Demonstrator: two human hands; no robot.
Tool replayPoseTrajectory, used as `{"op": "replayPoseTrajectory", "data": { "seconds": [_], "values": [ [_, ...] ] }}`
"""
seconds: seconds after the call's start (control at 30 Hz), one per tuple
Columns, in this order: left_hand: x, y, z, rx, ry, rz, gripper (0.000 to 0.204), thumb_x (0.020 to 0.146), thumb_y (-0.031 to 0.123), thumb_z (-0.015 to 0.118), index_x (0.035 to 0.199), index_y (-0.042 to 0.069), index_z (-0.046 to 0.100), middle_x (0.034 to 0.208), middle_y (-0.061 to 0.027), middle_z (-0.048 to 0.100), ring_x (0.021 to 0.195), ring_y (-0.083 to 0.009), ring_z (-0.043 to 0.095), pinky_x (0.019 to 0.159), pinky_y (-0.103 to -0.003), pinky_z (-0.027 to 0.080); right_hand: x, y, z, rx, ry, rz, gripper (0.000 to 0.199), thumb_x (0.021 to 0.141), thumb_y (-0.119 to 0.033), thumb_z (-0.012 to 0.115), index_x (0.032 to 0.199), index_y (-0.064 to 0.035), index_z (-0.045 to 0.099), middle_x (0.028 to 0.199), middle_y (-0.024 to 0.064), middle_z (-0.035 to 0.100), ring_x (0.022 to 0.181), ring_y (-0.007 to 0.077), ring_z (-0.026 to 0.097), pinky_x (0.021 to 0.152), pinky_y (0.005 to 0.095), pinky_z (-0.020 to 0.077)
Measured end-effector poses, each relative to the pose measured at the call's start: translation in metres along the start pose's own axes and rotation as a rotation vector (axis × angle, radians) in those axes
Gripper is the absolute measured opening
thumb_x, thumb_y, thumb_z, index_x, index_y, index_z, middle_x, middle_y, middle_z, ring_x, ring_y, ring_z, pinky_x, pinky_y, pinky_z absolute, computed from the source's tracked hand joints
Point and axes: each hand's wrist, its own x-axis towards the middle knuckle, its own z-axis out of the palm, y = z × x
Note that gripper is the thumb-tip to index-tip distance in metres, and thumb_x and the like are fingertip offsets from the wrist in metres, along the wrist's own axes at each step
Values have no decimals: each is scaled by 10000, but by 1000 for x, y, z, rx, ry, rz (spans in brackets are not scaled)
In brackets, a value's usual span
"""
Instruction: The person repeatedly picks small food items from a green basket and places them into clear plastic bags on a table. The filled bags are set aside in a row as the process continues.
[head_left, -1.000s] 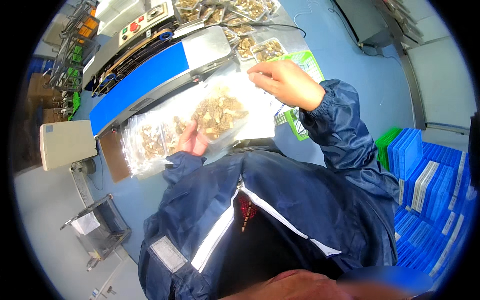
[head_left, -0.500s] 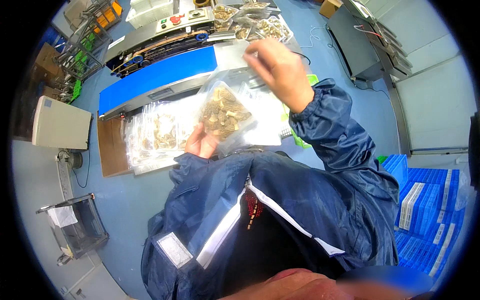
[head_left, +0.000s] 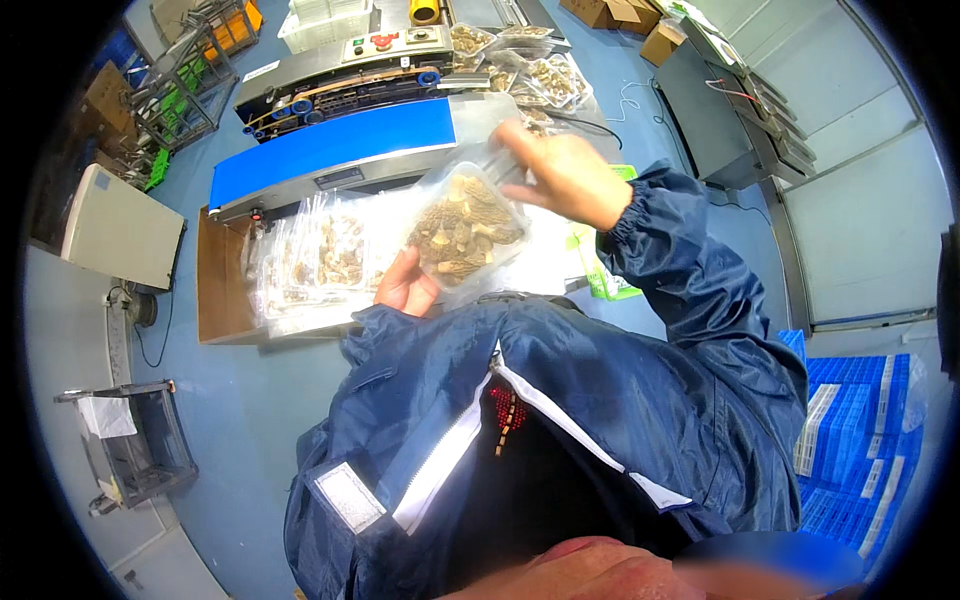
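Note:
My left hand [head_left: 408, 284] grips the lower left corner of a clear plastic bag with a tray of dried morel mushrooms [head_left: 465, 228] in it, thumb on top. The bagged tray is tilted in front of my chest. At the bag's upper right edge, my right hand [head_left: 570, 178] has its thumb and fingers closed on the loose clear film. Just left of it, similar bagged mushroom trays [head_left: 335, 250] stand in a row inside a cardboard box [head_left: 222, 270].
Beyond my hands is a sealing machine [head_left: 350, 75] with a blue conveyor belt [head_left: 335, 145]. More mushroom packs [head_left: 550, 80] lie behind it on the right. A green crate [head_left: 610, 280] is by my right sleeve; blue crates [head_left: 850, 430] are stacked at the right.
My right hand has come down from above onto the bag's upper edge. The bagged tray has shifted slightly right, still in my left hand.

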Motion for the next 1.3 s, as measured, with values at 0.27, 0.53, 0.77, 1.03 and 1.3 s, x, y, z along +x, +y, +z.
{"op": "replayPoseTrajectory", "data": {
  "seconds": [0.27,0.53,0.77,1.03,1.3],
  "values": [
    [16,-4,6,-32,-37,93,499,975,196,534,1424,21,405,1441,-145,474,1343,-306,432,1152,-483,300,-12,20,-33,371,302,319,330,853,-270,742,1036,-40,592,785,63,652,686,158,607,641,294,490],
    [81,-23,16,-18,82,54,511,904,184,570,1387,53,466,1378,-125,535,1294,-294,471,1087,-465,368,-29,81,40,1165,232,441,366,972,-202,589,1286,-14,587,1134,75,643,1082,160,573,961,298,434],
    [136,-12,87,1101,239,511,609,956,240,581,1465,37,314,1454,-195,425,1344,-294,414,1130,-421,285,-39,153,44,953,262,163,298,972,-219,575,1179,-23,661,1101,111,666,1061,221,607,937,311,443],
    [189,-14,76,792,430,412,311,1016,220,513,1131,-48,622,1145,-154,665,1063,-216,613,967,-348,454,-20,197,92,1550,141,548,286,955,-211,594,1136,-4,675,996,30,661,860,110,551,787,258,444],
    [262,20,-10,591,629,101,392,1017,314,510,1203,-20,597,1143,-105,657,1056,-199,610,954,-326,451,18,235,168,1678,571,1053,190,922,-200,634,929,-21,697,738,-33,564,640,57,448,582,222,341]
  ]
}}
